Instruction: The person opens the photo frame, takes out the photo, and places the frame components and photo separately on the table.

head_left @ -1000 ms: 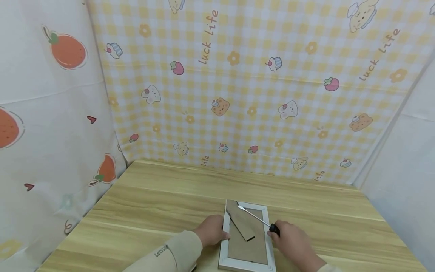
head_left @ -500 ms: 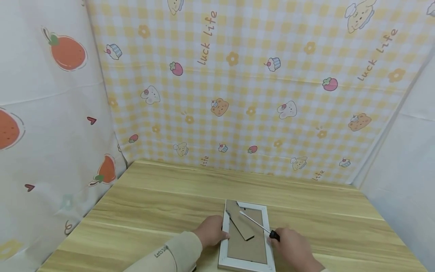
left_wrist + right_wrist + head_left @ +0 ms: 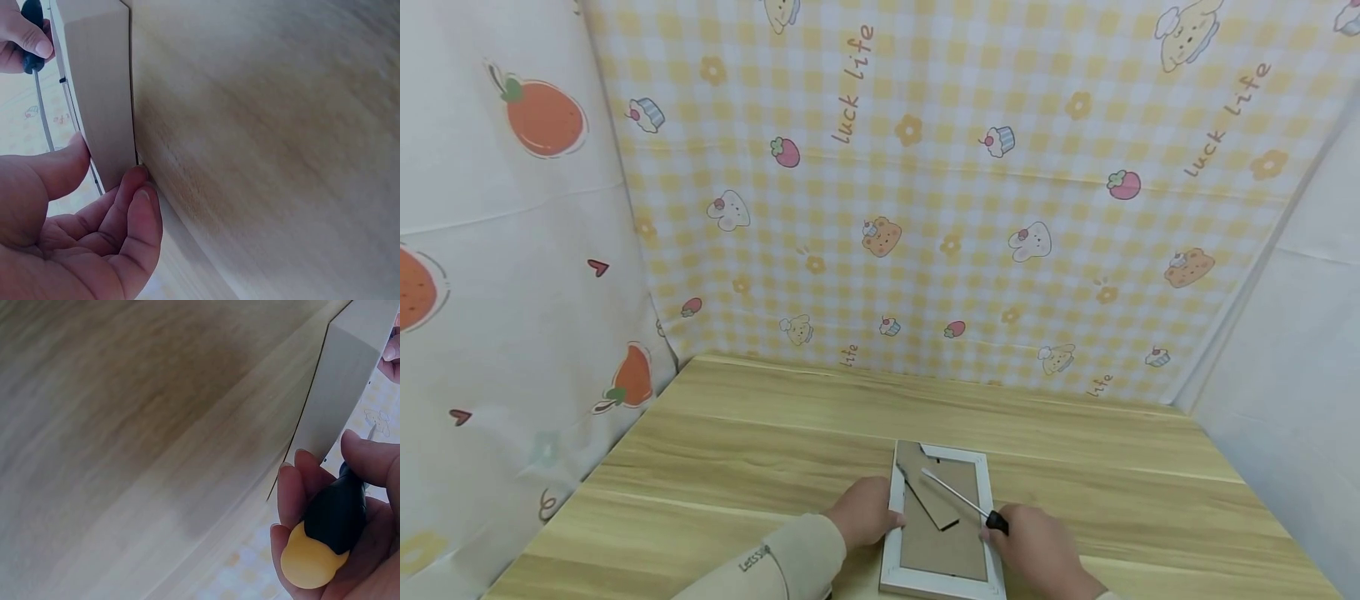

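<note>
A white picture frame (image 3: 940, 582) lies face down on the table, its brown backing board (image 3: 943, 554) upward. A slanted brown stand leg (image 3: 929, 493) sits on the board. My left hand (image 3: 865, 510) grips the frame's left side, thumb on the back rim and fingers curled at the side and lower edge. My right hand (image 3: 1037, 546) holds a screwdriver (image 3: 997, 522) beside the right rim. Its handle (image 3: 334, 515) is black with a yellow end. The metal shaft reaches across the board, tip over the leg's upper part; whether it touches cannot be told.
The wood-grain table (image 3: 737, 442) extends around the frame. A yellow checked cloth (image 3: 925, 275) hangs behind it, with a white fruit-print cloth (image 3: 550, 300) at the left and a pale cloth (image 3: 1292, 350) at the right.
The screwdriver tip has moved from the frame's top rim down over the stand leg. My right hand has shifted slightly nearer the frame and lower. The left hand keeps its grip.
</note>
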The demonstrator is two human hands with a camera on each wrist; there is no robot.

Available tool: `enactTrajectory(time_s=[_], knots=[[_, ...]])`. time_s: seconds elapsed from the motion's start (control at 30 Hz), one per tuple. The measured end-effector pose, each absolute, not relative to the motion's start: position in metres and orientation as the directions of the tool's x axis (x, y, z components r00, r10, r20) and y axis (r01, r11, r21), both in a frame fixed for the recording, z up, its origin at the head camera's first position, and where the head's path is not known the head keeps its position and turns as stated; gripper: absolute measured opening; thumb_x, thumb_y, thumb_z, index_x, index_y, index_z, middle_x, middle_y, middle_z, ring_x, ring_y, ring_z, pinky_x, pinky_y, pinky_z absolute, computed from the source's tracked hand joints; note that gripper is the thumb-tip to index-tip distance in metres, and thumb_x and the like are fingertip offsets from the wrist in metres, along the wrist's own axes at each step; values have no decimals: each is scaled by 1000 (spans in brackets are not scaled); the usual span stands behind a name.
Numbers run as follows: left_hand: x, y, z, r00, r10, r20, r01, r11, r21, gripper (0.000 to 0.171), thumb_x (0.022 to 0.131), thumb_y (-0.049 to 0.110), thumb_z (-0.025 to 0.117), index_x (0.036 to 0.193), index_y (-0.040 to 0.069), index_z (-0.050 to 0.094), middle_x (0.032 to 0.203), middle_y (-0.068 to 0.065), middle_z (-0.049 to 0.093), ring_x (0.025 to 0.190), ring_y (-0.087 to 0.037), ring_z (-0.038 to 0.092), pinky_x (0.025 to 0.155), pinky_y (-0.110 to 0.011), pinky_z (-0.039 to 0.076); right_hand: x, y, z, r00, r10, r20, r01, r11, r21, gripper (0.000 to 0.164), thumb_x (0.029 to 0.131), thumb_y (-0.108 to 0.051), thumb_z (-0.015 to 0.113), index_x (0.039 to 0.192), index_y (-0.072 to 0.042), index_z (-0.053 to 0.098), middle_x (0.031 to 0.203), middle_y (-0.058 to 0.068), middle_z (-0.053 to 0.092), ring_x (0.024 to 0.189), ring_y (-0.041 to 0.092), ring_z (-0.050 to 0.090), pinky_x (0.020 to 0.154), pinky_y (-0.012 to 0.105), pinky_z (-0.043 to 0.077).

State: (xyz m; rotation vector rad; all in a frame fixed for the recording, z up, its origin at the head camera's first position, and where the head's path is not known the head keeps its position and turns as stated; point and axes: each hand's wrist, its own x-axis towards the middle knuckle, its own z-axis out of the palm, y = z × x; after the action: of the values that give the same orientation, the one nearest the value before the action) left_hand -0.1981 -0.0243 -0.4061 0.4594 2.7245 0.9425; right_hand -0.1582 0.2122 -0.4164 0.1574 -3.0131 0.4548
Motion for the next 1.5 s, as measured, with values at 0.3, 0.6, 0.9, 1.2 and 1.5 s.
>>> enactTrajectory(time_s=[0.3, 0.6, 0.9, 1.2, 1.5], knots=[[-197, -24, -408, -929, 356, -107, 212, 744, 633, 29, 87, 15, 70, 71, 4, 49, 62, -2, 41, 55, -14, 38, 50, -25, 33, -159, 210, -415, -993, -87, 85, -109, 943, -313, 37, 82, -28, 75, 61, -16, 47, 52, -7, 35, 47, 9, 32, 44, 22, 22], [-196, -24, -407, -931, 356, -85, 232, 754, 614, 30, 87, 16, 71, 70, 4, 50, 61, -1, 42, 54, -12, 38, 49, -24, 33, -160, 209, -414, -992, -91, 89, -114, 944, -309, 35, 82, -26, 75, 62, -16, 48, 53, -7, 34, 47, 9, 31, 44, 22, 21], [-194, -23, -406, -925, 370, -83, 249, 758, 603, 33, 86, 15, 72, 66, 5, 47, 59, 0, 37, 52, -11, 35, 48, -24, 33, -161, 208, -414, -992, -83, 96, -110, 942, -318, 38, 81, -26, 76, 60, -16, 46, 53, -7, 34, 48, 9, 31, 44, 23, 22], [-193, -24, -406, -923, 377, -76, 259, 756, 602, 34, 86, 16, 72, 65, 5, 48, 59, 0, 38, 53, -11, 35, 49, -25, 33, -163, 208, -414, -993, -82, 84, -105, 940, -324, 37, 81, -25, 76, 60, -16, 46, 53, -7, 34, 48, 8, 32, 45, 22, 22], [-193, -24, -406, -924, 372, -90, 247, 760, 601, 34, 86, 17, 72, 65, 5, 48, 59, 1, 38, 53, -11, 35, 49, -25, 33, -164, 209, -414, -993, -79, 85, -101, 947, -304, 35, 81, -27, 76, 62, -15, 49, 55, -6, 38, 50, 10, 35, 46, 25, 25]])
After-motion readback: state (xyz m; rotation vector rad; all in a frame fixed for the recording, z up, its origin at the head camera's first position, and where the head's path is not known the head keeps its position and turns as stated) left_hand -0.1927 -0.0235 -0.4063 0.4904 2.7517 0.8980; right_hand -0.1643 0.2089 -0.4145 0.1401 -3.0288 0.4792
